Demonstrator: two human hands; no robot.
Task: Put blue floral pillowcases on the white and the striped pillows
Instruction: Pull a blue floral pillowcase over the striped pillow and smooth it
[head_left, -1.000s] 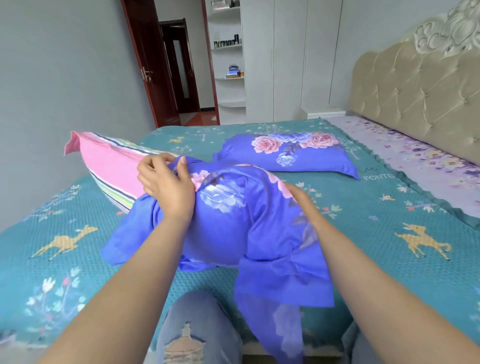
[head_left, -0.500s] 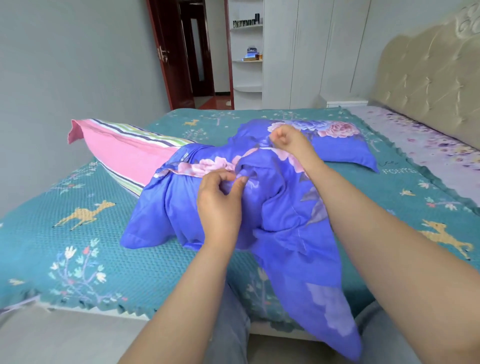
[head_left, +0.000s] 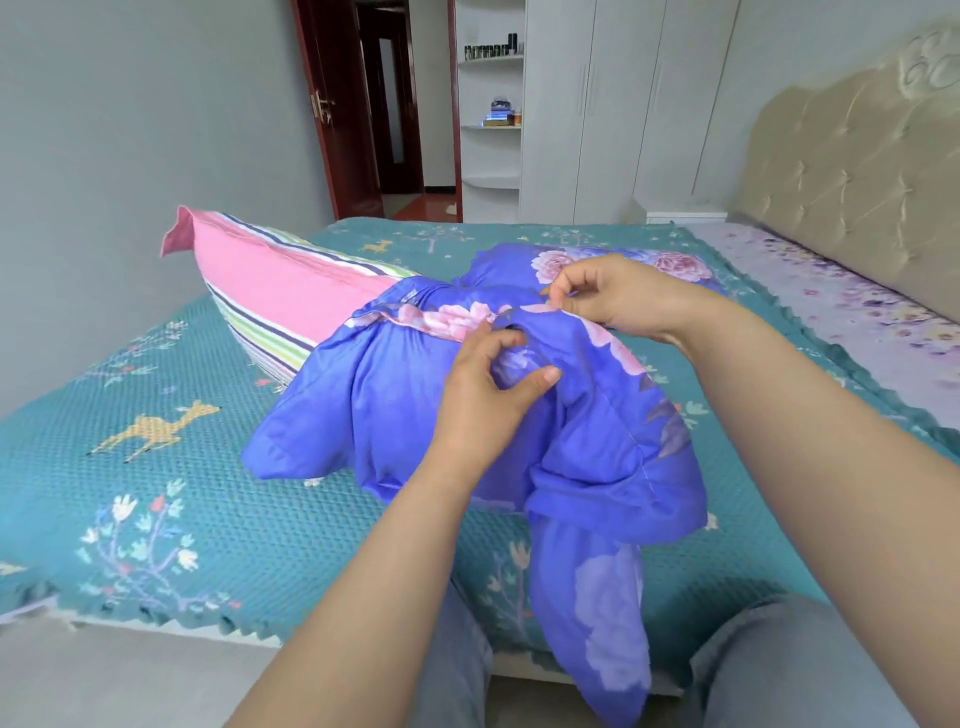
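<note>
Head view: a person stood at the near edge of the bed (head_left: 156, 483), both arms reaching over it
Striped pillow (head_left: 280, 296): lay slanting toward the far left, its near end already inside the case and its pink far half still bare, so the cover was roughly half on
Blue floral pillowcase (head_left: 405, 405): bunched round the pillow's near end, slack cloth spilling over the bed's near edge; the bunching likely kept the opening close to work it further along
Left hand (head_left: 483, 395): fingers (head_left: 501, 340) and thumb curled, pinching a fold of the case near its floral hem
Right hand (head_left: 618, 296): fingertips pinched the hem just right of that, seemingly to hold the mouth open
Finished pillow (head_left: 670, 262): already in its blue floral case, lying beyond the hands
</note>
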